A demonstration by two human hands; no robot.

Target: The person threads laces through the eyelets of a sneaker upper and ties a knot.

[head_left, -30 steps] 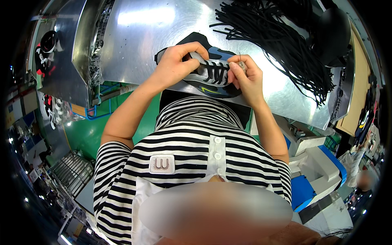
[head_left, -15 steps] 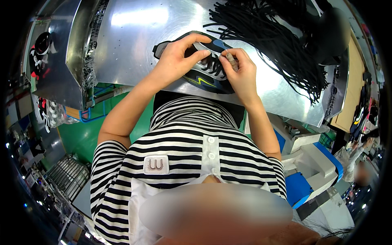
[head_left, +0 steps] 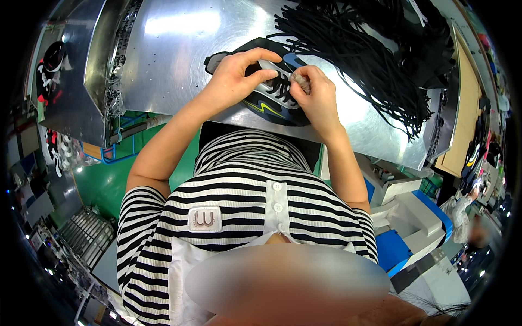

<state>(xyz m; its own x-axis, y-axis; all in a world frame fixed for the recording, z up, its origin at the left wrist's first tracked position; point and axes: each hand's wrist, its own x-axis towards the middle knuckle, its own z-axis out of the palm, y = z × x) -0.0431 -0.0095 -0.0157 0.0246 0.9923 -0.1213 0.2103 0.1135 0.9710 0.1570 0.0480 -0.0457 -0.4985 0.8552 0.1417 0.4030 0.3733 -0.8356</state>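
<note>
A dark sneaker [head_left: 266, 110] with a yellow zigzag mark and a blue patch lies on its sole on the metal tabletop, its heel to the left. My left hand [head_left: 231, 79] grips it around the ankle opening, with the forefinger along the far edge and the thumb on the tongue. Black shoelace [head_left: 281, 86] crosses the grey lacing strip. Over the far row of eyelets, my right hand [head_left: 319, 100] pinches a small tool with a beige wrapped handle [head_left: 302, 81]. The tool's tip is hidden by the fingers.
A large heap of black laces [head_left: 353, 57] covers the table's far right. The metal tabletop [head_left: 168, 65] ends in a raised side panel [head_left: 95, 70] at left. Blue and white bins [head_left: 413, 223] stand below the table at right. A wire rack [head_left: 87, 233] stands at lower left.
My right hand has shifted slightly left and turned, so less of the wrapped handle shows. My left hand keeps its hold on the sneaker. The whole view has shifted a little.
</note>
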